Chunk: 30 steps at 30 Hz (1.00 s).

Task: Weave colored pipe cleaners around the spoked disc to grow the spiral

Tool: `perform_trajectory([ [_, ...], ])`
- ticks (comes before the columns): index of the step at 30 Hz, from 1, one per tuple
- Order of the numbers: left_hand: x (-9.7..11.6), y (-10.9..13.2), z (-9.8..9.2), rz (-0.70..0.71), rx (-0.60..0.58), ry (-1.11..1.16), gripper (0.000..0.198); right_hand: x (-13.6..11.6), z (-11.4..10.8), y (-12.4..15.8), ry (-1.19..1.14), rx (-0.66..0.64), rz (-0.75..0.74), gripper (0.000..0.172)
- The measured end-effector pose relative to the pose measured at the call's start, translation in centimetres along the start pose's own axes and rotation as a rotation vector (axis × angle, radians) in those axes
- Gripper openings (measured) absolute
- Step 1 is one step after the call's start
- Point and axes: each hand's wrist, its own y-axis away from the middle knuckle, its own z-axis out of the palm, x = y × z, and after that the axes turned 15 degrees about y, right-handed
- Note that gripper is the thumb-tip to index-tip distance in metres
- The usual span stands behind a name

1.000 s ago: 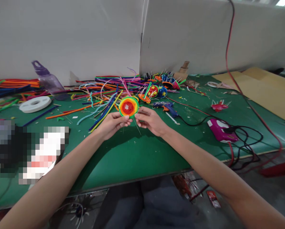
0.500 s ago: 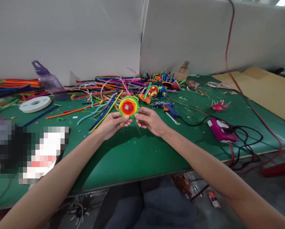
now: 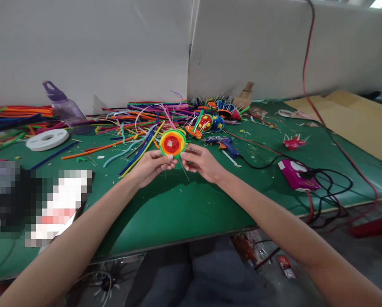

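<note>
Between my two hands, above the green table [image 3: 178, 213], a round disc of coiled pipe cleaners [image 3: 173, 143] faces me. Its rings run from a red middle through orange and yellow to a green rim, with a pale spot at the centre. Thin wire-like strands stick out around and below it. My left hand [image 3: 155, 165] pinches the lower left edge, thumb in front. On the lower right edge, my right hand [image 3: 199, 160] grips it the same way. The fingers behind the disc are partly hidden.
Loose pipe cleaners [image 3: 139, 115] are heaped along the wall. A purple bottle [image 3: 65, 108] and a white tape roll [image 3: 47, 140] stand left. Right of my hands lie a blue glue gun [image 3: 224, 144], starry craft pieces [image 3: 206, 123] and a magenta power socket [image 3: 296, 175] with tangled cords.
</note>
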Motion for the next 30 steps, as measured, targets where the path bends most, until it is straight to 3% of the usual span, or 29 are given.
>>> perform_trajectory([
  [30,0.12,0.14,0.21,-0.010,-0.019,0.005,0.024,-0.21,0.09,0.10,-0.007,-0.001,0.030,0.036],
])
